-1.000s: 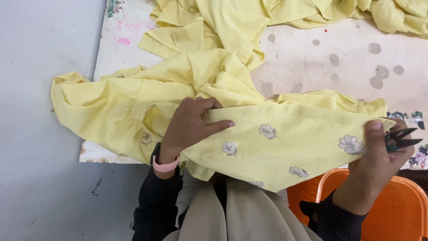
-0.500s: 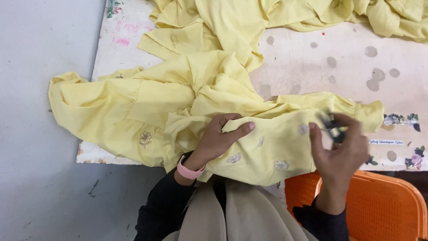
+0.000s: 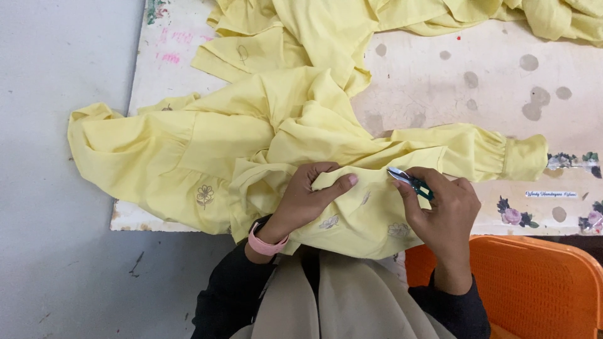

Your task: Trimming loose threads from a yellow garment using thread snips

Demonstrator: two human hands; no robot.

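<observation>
A pale yellow garment (image 3: 251, 144) with small embroidered flowers lies spread over a white, stained table (image 3: 477, 81) and hangs over its near edge. My left hand (image 3: 308, 201), with a pink band at the wrist, grips a fold of the cloth, thumb on top. Beside it, my right hand (image 3: 443, 210) holds small green-handled thread snips (image 3: 408, 182), whose metal tips rest against the yellow cloth just right of my left thumb. A gathered sleeve cuff (image 3: 518, 157) of the garment lies to the right.
More yellow cloth (image 3: 440, 16) is heaped along the table's far edge. An orange plastic chair (image 3: 534, 282) stands at the lower right, close to my right arm. Grey floor (image 3: 56, 188) lies to the left of the table. Flower stickers (image 3: 512, 213) mark the table's right edge.
My right hand has moved left with the snips, from the cloth's right end to beside my left hand. The left hand shifted its grip and the cloth was drawn leftward and bunched.
</observation>
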